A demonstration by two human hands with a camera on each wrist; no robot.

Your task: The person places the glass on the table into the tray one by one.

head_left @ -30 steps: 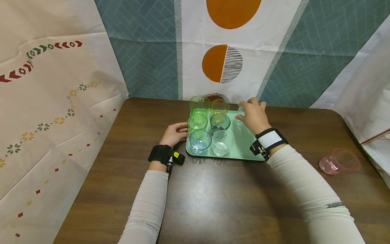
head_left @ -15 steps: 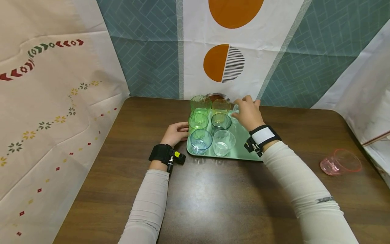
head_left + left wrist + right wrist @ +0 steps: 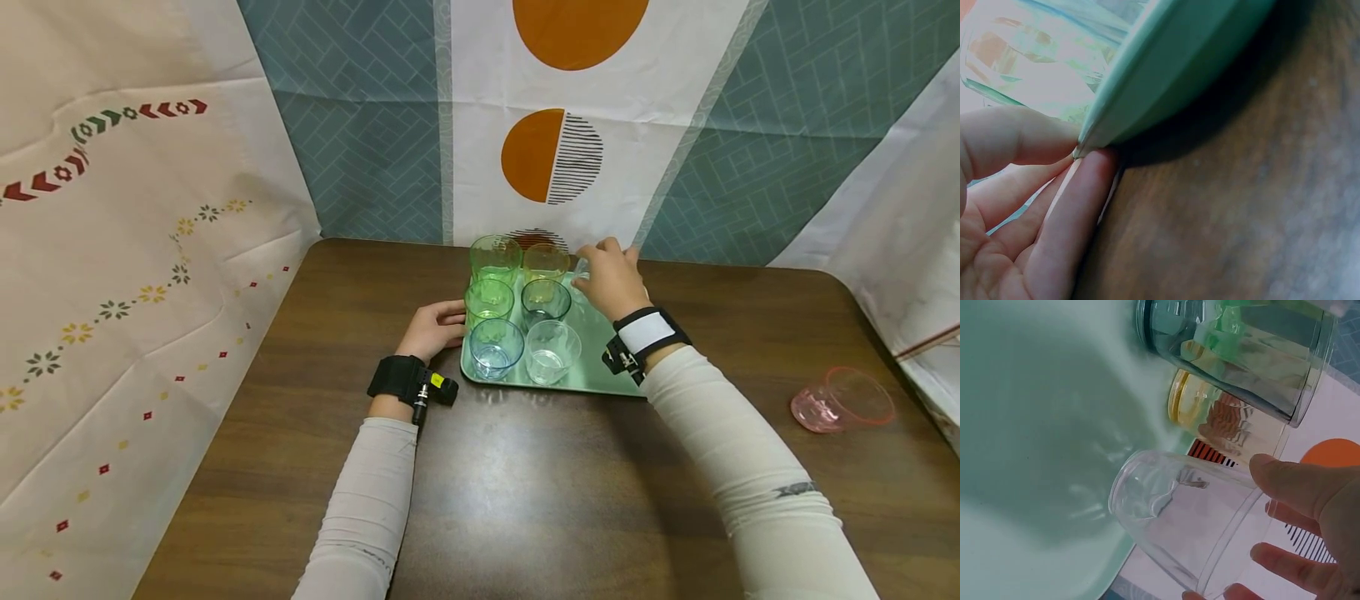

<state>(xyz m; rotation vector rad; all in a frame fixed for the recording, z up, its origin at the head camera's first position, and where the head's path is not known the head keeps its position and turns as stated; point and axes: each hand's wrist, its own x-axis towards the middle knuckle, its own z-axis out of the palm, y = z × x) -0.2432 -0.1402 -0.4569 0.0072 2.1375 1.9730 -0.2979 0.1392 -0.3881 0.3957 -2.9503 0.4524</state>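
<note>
My left hand [image 3: 433, 330] is at the left edge of the pale green tray [image 3: 598, 360]. In the left wrist view, its thumb and fingers pinch the tray's rim [image 3: 1141, 81]. My right hand [image 3: 615, 279] holds a clear glass [image 3: 1172, 512] by its upper part, over the tray's back portion; whether the base touches the tray I cannot tell. To the left of that glass stand a yellow glass [image 3: 545, 267], a dark grey glass [image 3: 545, 310], two green glasses, one behind [image 3: 493, 271] and one in the middle [image 3: 487, 310], a blue glass [image 3: 492, 354] and another clear glass [image 3: 552, 357].
A pink glass [image 3: 828, 407] with a red rim lies tilted or stands on the wooden table [image 3: 510, 492] at the far right. Behind the table hangs a patterned cloth [image 3: 375, 125]. A cream cloth [image 3: 150, 333] borders the left side.
My right hand has shifted left with the clear glass, closer to the yellow glass, then stayed nearly still. My left hand keeps its place on the tray's edge.
</note>
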